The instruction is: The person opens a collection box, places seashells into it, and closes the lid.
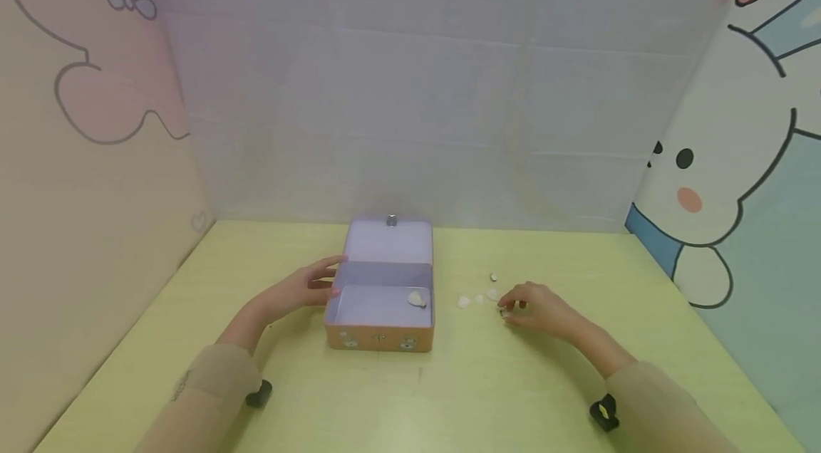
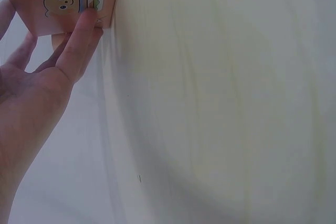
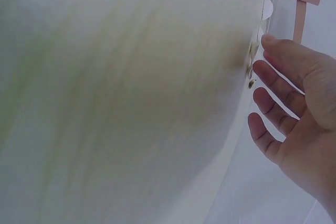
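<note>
An orange tin box [image 1: 380, 339] with a lilac inside stands with its lid raised; whitish shells [image 1: 416, 299] lie at the right of its floor. Against the box's left side rest the fingertips of my left hand [image 1: 291, 296], whose fingers are spread. The left wrist view has this hand [image 2: 44, 80] touching the bear-printed side [image 2: 63, 1]. My right hand [image 1: 545, 310] is over the table, thumb and index finger apart around a small dark-edged shell [image 1: 503, 313]. More pale shells [image 1: 464, 302] lie between it and the box. In the right wrist view the hand's [image 3: 299, 87] fingers are loosely bent.
The yellow table [image 1: 385, 403] ends at a pale back wall [image 1: 417, 118]. A dark-edged shell [image 1: 493, 277] lies behind the others. Printed side walls stand left and right. Black wrist pieces [image 1: 259, 394] are at both sleeves.
</note>
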{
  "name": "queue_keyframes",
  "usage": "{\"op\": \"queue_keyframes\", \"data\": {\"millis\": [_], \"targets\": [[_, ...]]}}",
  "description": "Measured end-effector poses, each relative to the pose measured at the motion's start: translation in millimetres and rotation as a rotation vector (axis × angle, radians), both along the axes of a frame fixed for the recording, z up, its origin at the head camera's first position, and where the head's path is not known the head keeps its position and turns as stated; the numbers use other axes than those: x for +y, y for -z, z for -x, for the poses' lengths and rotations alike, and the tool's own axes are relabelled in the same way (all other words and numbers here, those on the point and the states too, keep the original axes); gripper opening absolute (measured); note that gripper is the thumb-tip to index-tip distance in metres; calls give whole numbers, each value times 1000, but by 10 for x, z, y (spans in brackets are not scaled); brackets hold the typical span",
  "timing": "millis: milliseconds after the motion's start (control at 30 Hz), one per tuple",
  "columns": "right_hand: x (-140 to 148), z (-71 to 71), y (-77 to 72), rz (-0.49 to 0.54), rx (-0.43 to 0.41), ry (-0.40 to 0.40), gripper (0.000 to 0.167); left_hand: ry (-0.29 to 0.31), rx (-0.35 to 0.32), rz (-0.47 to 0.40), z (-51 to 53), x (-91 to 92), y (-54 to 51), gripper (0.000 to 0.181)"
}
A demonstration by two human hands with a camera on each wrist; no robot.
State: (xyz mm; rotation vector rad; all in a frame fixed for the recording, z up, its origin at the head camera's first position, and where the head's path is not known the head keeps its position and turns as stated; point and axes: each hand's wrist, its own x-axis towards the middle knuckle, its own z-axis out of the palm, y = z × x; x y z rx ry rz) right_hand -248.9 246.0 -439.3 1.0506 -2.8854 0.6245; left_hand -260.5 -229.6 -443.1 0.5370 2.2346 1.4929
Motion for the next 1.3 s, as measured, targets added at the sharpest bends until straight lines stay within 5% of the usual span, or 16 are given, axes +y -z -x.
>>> {"op": "queue_keyframes", "data": {"millis": [500,1300], "targets": [[-6,91,74,-13,-43,14,12,-1,-8,-6,10,-1,17,66],[-65,60,-46,-12,-34,15,8,5,-8,-13,1,-7,0,66]]}}
